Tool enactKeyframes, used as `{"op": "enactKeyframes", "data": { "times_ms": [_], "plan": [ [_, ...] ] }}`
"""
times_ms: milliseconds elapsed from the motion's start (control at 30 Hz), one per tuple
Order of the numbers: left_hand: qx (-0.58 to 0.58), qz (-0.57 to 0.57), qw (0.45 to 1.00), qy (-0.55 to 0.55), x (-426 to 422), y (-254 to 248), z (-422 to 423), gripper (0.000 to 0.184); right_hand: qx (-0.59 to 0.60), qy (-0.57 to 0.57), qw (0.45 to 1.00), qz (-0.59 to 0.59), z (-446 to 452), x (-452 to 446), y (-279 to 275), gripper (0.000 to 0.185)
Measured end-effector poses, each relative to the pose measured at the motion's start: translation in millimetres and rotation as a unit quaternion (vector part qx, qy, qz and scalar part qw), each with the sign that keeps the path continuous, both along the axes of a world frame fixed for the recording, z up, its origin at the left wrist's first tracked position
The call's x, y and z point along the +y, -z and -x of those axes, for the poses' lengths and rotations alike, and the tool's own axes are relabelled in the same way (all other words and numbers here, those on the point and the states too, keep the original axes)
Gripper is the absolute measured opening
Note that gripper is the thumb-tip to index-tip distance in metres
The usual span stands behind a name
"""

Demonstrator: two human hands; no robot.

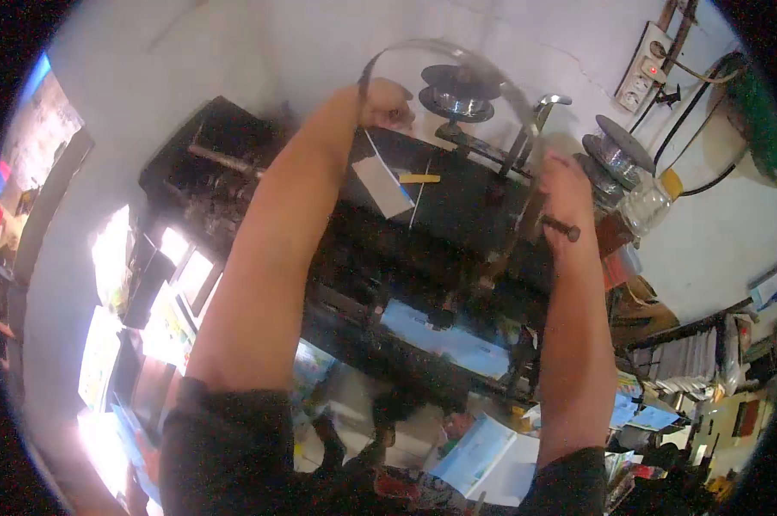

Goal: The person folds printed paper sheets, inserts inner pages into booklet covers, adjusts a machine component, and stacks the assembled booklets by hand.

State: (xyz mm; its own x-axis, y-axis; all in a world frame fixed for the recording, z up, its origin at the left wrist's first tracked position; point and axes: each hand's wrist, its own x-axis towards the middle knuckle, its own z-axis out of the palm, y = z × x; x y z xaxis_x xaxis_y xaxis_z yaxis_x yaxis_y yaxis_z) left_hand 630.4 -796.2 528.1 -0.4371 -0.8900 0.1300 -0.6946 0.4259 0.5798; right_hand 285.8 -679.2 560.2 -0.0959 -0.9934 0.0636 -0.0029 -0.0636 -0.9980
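Observation:
Both my arms reach over a long black machine [457,189] against the wall. Behind its far left part, my left hand [390,107] has its fingers curled in; what they hold, if anything, is hidden. Towards the right end, my right hand [567,185] is beside a thin curved band [513,82], its fingers blurred and partly hidden. This band arches from my left wrist over to my right fingers. A dark bolt-like knob [561,228] shows at my right wrist. On the machine top lie a pale card [382,187] and a short yellow strip [419,179].
A wire spool [459,90] stands behind the machine, with another spool [616,150] at right near a clear jar [651,206]. A power strip [642,69] hangs on the wall. Blue printed sheets [444,335] lie lower on the machine; paper stacks [685,361] fill the right.

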Motion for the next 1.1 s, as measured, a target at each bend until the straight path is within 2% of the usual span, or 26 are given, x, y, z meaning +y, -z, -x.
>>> {"op": "enactKeyframes", "data": {
  "times_ms": [33,100,167,200,233,267,300,333,367,400,500,533,567,600,633,667,700,767,800,833,867,900,933,1000,1033,1100],
  "plan": [
    [0.292,-0.250,0.909,-0.163,-3,0,8,0.011,0.000,0.002,1.000,0.001,-2,-9,-1,0.022],
    [0.342,-0.255,0.885,-0.186,-2,2,10,0.011,-0.072,-0.048,0.994,-0.064,-8,-25,-2,0.019],
    [0.396,-0.293,0.865,-0.099,-20,8,-2,0.074,-0.080,-0.081,0.990,-0.086,-9,-57,7,0.019],
    [0.343,-0.256,0.896,-0.120,-18,5,3,0.072,-0.088,-0.114,0.983,-0.113,-6,-70,13,0.018],
    [0.342,-0.250,0.898,-0.117,-11,-5,3,0.072,-0.089,-0.113,0.984,-0.106,-9,-73,9,0.018],
    [0.117,-0.069,0.991,0.012,-8,-10,-3,0.070,-0.061,-0.138,0.983,-0.103,-15,-70,5,0.020],
    [0.246,-0.170,0.953,-0.042,-4,-6,2,0.065,-0.031,-0.164,0.981,-0.098,-19,-68,1,0.021],
    [0.383,-0.247,0.884,-0.106,-2,-2,7,0.061,-0.031,-0.165,0.982,-0.087,-26,-70,-3,0.021],
    [0.380,-0.241,0.887,-0.102,-4,-1,5,0.061,-0.079,-0.165,0.977,-0.113,-30,-70,-2,0.022],
    [0.306,-0.223,0.923,-0.065,-5,-1,3,0.052,-0.124,-0.165,0.969,-0.139,-31,-74,-1,0.023],
    [0.152,-0.206,0.960,-0.115,0,-23,16,0.045,-0.133,-0.242,0.945,-0.175,-35,-106,22,0.023],
    [0.033,-0.103,0.994,-0.023,-1,-27,18,0.040,-0.173,-0.211,0.940,-0.206,-38,-106,19,0.024],
    [-0.030,-0.052,0.998,0.027,-1,-29,22,0.038,-0.174,-0.206,0.940,-0.207,-34,-122,34,0.024],
    [-0.087,0.005,0.993,0.074,5,-36,29,0.036,-0.119,-0.284,0.940,-0.147,-29,-154,56,0.025],
    [0.033,-0.070,0.997,-0.026,16,-40,38,0.031,-0.088,-0.324,0.935,-0.117,-30,-157,55,0.026],
    [0.088,-0.111,0.987,-0.073,21,-42,41,0.029,-0.059,-0.361,0.927,-0.085,-31,-161,54,0.026],
    [0.148,-0.145,0.971,-0.122,24,-44,42,0.027,-0.013,-0.334,0.937,-0.102,-38,-140,33,0.024],
    [-0.008,-0.038,0.999,0.016,14,-37,28,0.030,0.030,-0.301,0.946,-0.118,-35,-135,29,0.021],
    [-0.057,0.004,0.996,0.064,7,-30,23,0.031,0.256,-0.332,0.904,0.084,-30,-153,39,0.016],
    [0.089,-0.023,0.991,0.096,-11,-4,14,0.035,0.460,-0.331,0.777,0.274,-28,-165,46,0.012],
    [0.162,-0.037,0.980,0.108,-20,5,10,0.038,0.488,-0.250,0.728,0.412,-30,-166,51,0.009],
    [0.234,-0.050,0.963,0.123,-30,15,6,0.042,0.488,-0.249,0.727,0.414,-37,-162,44,0.009],
    [0.161,0.013,0.962,0.221,-34,8,5,0.040,0.263,-0.239,0.925,0.138,-46,-155,34,0.023],
    [0.084,0.078,0.944,0.309,-31,6,4,0.038,0.074,-0.266,0.960,-0.040,-48,-176,43,0.051],
    [0.227,-0.049,0.950,0.211,-9,3,19,0.038,-0.020,-0.250,0.960,-0.126,-49,-187,49,0.065],
    [0.359,-0.175,0.911,0.101,-3,7,24,0.037,0.129,-0.232,0.962,-0.067,-50,-199,52,0.059]
  ]
}}
